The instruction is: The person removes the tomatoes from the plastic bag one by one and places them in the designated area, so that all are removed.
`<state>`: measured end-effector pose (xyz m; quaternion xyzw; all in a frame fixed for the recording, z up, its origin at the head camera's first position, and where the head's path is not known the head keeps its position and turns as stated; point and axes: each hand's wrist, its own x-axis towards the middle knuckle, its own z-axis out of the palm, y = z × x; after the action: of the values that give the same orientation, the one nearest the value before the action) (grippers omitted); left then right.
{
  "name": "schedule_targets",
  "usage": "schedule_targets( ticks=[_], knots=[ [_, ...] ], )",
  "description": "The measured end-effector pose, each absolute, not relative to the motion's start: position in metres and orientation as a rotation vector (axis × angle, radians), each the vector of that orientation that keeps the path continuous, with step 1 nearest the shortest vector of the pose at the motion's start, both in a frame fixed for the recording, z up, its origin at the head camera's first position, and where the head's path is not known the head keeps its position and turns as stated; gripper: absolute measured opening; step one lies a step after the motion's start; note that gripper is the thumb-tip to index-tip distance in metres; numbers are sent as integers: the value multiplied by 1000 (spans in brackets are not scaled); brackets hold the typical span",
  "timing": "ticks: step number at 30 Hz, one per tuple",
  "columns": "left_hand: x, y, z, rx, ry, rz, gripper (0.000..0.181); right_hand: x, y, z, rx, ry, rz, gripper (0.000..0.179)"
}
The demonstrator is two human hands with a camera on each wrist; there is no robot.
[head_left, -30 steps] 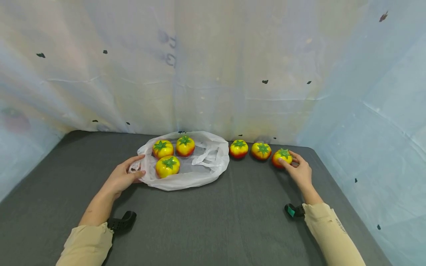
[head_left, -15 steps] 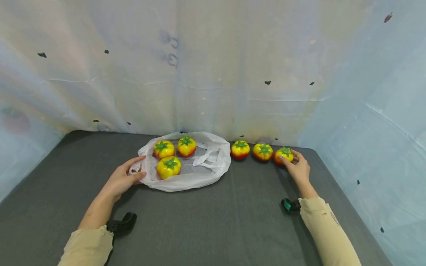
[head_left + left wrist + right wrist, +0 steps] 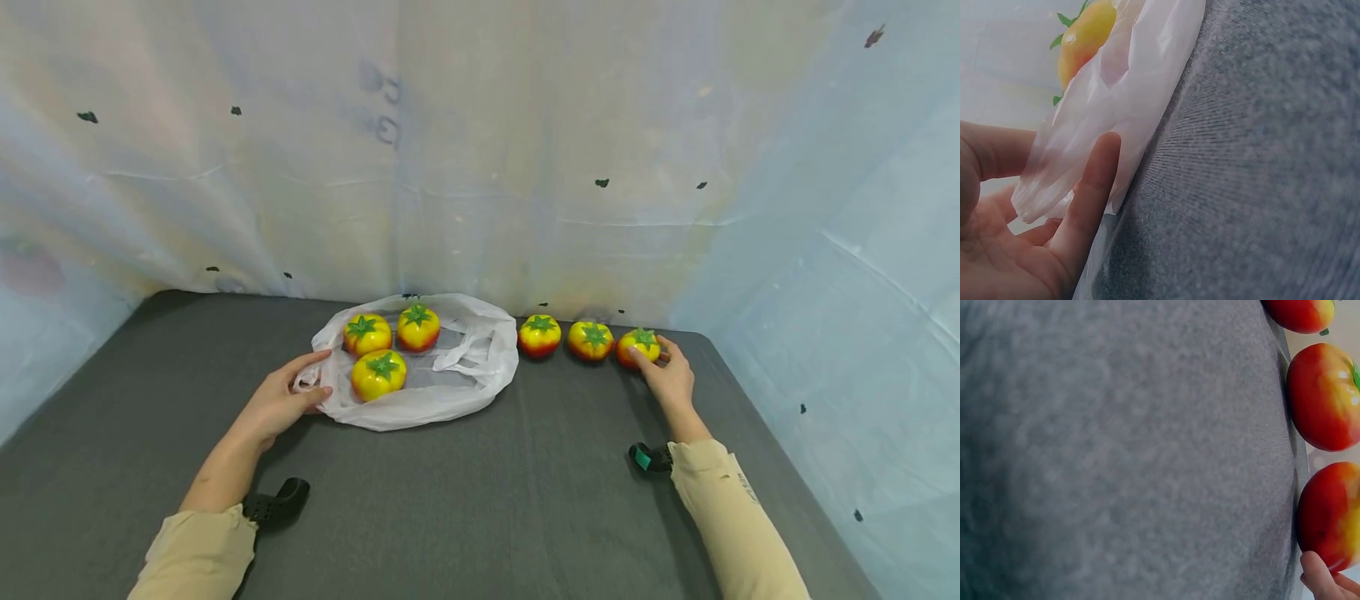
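In the head view, a white plastic bag point(image 3: 420, 412) lies opened out on the dark table. Inside its left part are three yellow-and-red toy tomatoes, one of them the front tomato point(image 3: 378, 375) with a green star-shaped top. My left hand point(image 3: 273, 404) holds the bag's left end, the film lying between thumb and fingers point(image 3: 1100, 169). To the right of the bag stand three more in a row: the left tomato point(image 3: 539, 337), the middle tomato point(image 3: 590, 342) and the right tomato point(image 3: 636, 350). My right hand point(image 3: 671, 379) grips the right tomato, which rests on the table.
A dark grey cloth covers the table point(image 3: 465, 508). Pale plastic sheeting point(image 3: 480, 167) rises behind the table's far edge, and a bluish sheet point(image 3: 847, 333) closes the right side. Black bands sit on both wrists.
My right wrist and forearm have swung slightly to the left while the hand stays at the right tomato. The left hand, the bag and its tomatoes look unchanged.
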<state>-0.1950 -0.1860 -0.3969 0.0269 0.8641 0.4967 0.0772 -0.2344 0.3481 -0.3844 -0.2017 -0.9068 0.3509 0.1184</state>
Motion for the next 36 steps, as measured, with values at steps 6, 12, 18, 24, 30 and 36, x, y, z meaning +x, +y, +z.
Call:
schedule_targets(
  ticks=[6,12,18,24,30,36],
  knots=[
    [-196,-187,-396,89,2579,1497,62,-231,349,-383,-583,-2642,1072,76],
    [-196,-187,-395,100,2580,1494,62,-228,349,-380,-590,-2643,1094,76],
    [-196,-187,-395,88,2580,1494,62,-224,346,-374,-586,-2606,1095,75],
    [-196,-189,-396,93,2582,1494,62,-220,337,-372,-544,-2453,1096,64],
    [-195,-190,-396,95,2578,1496,62,-220,321,-369,-515,-2297,1155,52],
    [-194,-189,-395,97,2580,1490,62,-221,299,-362,-414,-2229,1296,49]
  ],
)
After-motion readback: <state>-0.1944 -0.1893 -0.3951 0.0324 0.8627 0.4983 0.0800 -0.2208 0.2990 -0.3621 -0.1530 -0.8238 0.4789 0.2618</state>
